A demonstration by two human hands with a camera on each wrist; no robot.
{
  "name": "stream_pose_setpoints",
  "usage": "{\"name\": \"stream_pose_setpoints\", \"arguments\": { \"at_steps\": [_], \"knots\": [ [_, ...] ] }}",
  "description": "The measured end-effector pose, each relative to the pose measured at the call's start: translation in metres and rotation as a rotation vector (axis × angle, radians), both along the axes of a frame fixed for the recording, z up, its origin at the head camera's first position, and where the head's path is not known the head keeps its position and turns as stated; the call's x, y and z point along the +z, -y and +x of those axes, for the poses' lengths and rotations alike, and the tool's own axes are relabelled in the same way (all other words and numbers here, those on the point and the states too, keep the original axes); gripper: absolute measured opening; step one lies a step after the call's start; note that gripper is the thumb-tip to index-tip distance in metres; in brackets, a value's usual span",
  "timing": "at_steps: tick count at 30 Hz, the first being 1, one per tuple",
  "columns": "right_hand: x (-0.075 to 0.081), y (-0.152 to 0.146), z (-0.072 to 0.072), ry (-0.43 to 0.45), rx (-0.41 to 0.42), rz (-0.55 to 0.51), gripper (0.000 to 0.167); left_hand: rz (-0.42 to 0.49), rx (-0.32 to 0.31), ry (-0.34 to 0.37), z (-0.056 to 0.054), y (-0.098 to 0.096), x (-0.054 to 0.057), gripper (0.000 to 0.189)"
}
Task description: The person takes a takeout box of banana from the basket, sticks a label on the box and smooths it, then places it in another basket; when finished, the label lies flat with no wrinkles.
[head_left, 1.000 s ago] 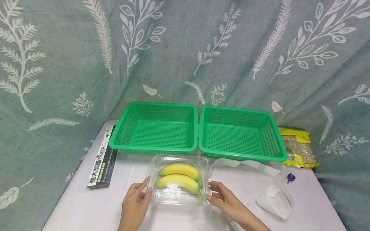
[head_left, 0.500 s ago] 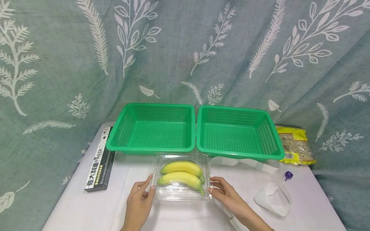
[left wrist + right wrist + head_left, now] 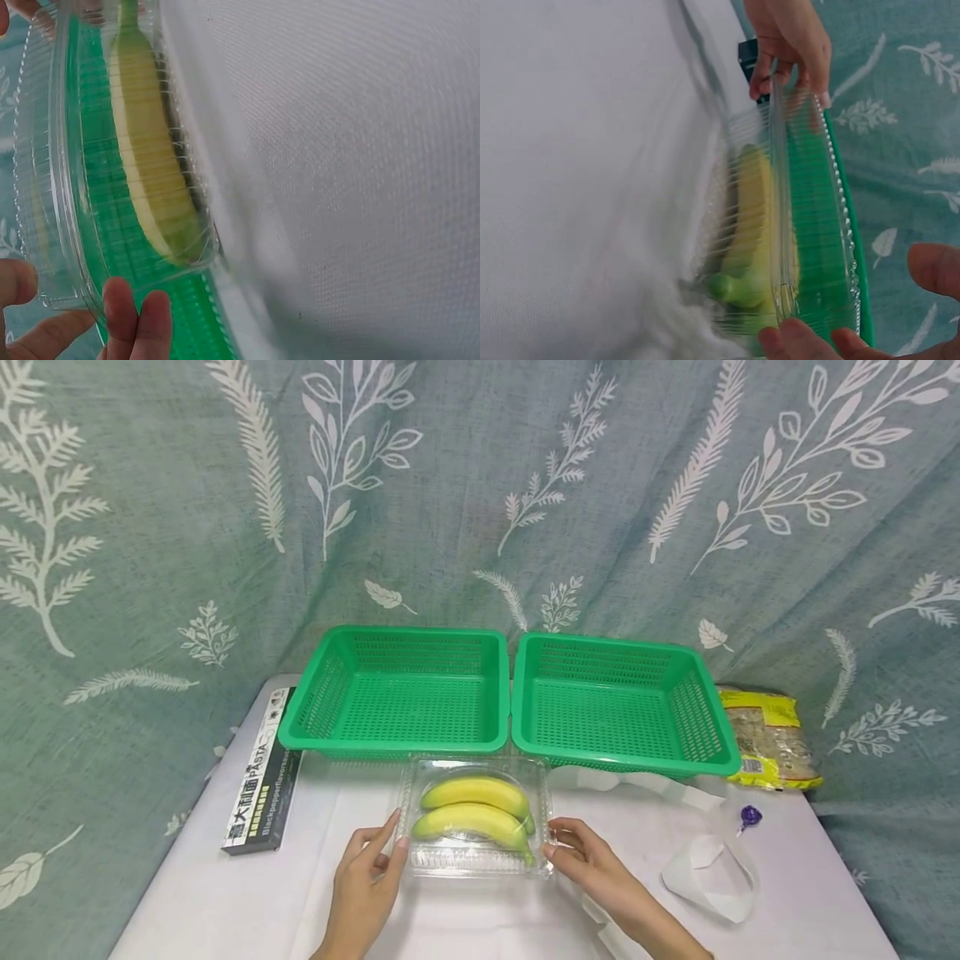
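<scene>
A clear plastic clamshell box (image 3: 480, 858) is in front of the green baskets in the head view, its lid down. Two bananas (image 3: 472, 820) lie side by side inside, stems toward the right. My left hand (image 3: 365, 881) holds the box by its left side, thumb at the near corner. On the opposite side my right hand (image 3: 596, 868) grips the right edge between thumb and fingers. The left wrist view shows one banana (image 3: 150, 142) through the ribbed wall, with fingertips (image 3: 154, 322) at the box's end. In the right wrist view, fingertips (image 3: 799, 341) touch the box's near end.
Two green baskets (image 3: 396, 747), (image 3: 626, 760) stand side by side behind the box. A black-and-white pasta box (image 3: 262, 777) lies left. Right are a yellow-banded packet (image 3: 772, 739), a purple-wrapped lollipop (image 3: 750, 816) and a curled white paper strip (image 3: 701, 877). A patterned curtain (image 3: 450, 485) hangs behind.
Both hands have shifted the box slightly toward the baskets and a little to the right, mostly in the first half second. Their hold looks the same.
</scene>
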State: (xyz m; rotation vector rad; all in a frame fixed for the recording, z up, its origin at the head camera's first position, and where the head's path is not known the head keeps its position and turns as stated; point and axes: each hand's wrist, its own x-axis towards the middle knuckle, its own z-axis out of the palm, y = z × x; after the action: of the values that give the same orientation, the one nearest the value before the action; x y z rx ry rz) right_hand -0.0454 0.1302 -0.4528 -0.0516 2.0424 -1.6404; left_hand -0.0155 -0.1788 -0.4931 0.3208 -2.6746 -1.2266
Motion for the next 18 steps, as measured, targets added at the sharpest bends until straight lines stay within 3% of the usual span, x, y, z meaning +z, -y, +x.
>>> {"name": "stream_pose_setpoints", "arguments": {
  "at_steps": [10,14,18],
  "knots": [
    [0.007,-0.009,-0.003,-0.037,0.032,0.031,0.061,-0.049,0.0,-0.048,-0.002,0.002,-0.002,0.042],
    [0.014,-0.023,0.002,-0.124,0.056,0.12,0.056,-0.07,0.013,-0.079,0.001,-0.001,0.0,0.05],
    [0.018,-0.039,0.017,-0.293,0.116,0.293,0.056,-0.115,0.034,-0.225,0.003,-0.01,0.002,0.064]
  ]
}}
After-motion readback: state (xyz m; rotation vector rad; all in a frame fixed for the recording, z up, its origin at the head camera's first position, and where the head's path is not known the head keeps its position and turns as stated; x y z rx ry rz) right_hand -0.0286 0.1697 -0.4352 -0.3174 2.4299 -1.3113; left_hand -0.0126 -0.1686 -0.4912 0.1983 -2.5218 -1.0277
